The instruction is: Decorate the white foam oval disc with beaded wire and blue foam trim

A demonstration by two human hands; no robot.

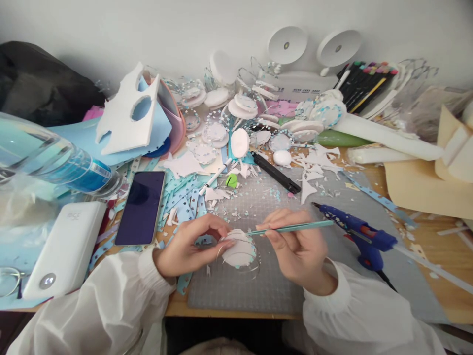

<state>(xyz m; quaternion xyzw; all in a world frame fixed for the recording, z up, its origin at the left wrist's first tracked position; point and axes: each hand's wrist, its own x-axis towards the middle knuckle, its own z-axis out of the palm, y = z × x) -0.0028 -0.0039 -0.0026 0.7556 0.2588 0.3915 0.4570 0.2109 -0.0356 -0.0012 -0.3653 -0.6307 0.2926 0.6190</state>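
Note:
Between thumb and fingers, my left hand [195, 244] pinches the left edge of a round white foam disc [239, 251]. Small blue and white bits stick along the disc's rim, and thin wire loops run around it. My right hand [297, 244] is closed on teal tweezers [299, 227], whose tips touch or nearly touch the upper right rim of the disc. Whatever the tips may grip is too small to tell. Both hands are just above the grey cutting mat [218, 296].
A blue glue gun [364, 231] lies to the right, a black utility knife [275, 172] further back. Foam scraps and several decorated discs [242, 106] crowd the rear. At left are a phone [140, 208], a white power bank [66, 249] and a water bottle [55, 153].

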